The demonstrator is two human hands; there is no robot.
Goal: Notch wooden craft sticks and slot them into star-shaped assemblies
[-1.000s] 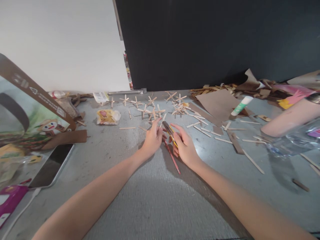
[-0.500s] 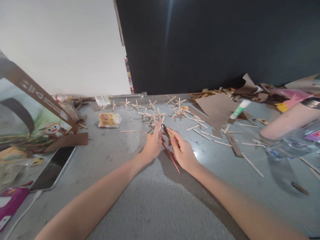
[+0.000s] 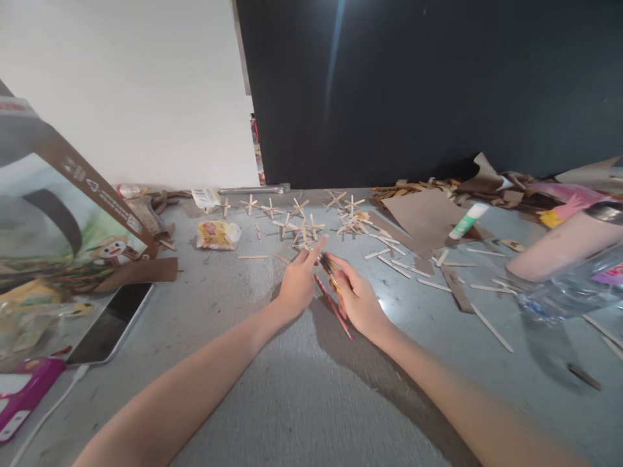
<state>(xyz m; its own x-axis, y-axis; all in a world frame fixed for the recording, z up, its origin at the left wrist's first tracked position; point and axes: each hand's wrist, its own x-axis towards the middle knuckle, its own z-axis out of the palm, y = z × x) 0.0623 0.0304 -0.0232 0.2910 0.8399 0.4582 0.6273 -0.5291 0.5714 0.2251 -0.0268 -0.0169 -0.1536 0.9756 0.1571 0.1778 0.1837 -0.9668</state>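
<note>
Tabletop (image 3: 263, 395) of scuffed grey stretches across the view, and two bare forearms reach in from the lower corners, their hands almost meeting near the centre. The right hand (image 3: 359, 297) is closed around a yellow-and-dark utility knife (image 3: 329, 266), whose front end points up and to the left, toward the other hand. The left hand (image 3: 297, 285) is just beside it, index finger extended forward; whether its curled fingers grip something cannot be told from this angle. A slim red rod (image 3: 333, 307) slants in the space below and between the hands.

Just beyond the fingertips is a cluster of star shapes (image 3: 302, 228) made of crossed wooden sticks. Loose sticks (image 3: 395, 268) lie scattered to the right, near a brown sheet of cardboard (image 3: 413, 217) and a green-and-white glue stick (image 3: 468, 222). Farther right, a pale pink tumbler (image 3: 555, 246) lies behind a clear plastic bottle (image 3: 567, 288). On the left are a small yellow packet (image 3: 217, 235), a dark-screened phone (image 3: 111, 324) and a printed bag (image 3: 92, 194).
</note>
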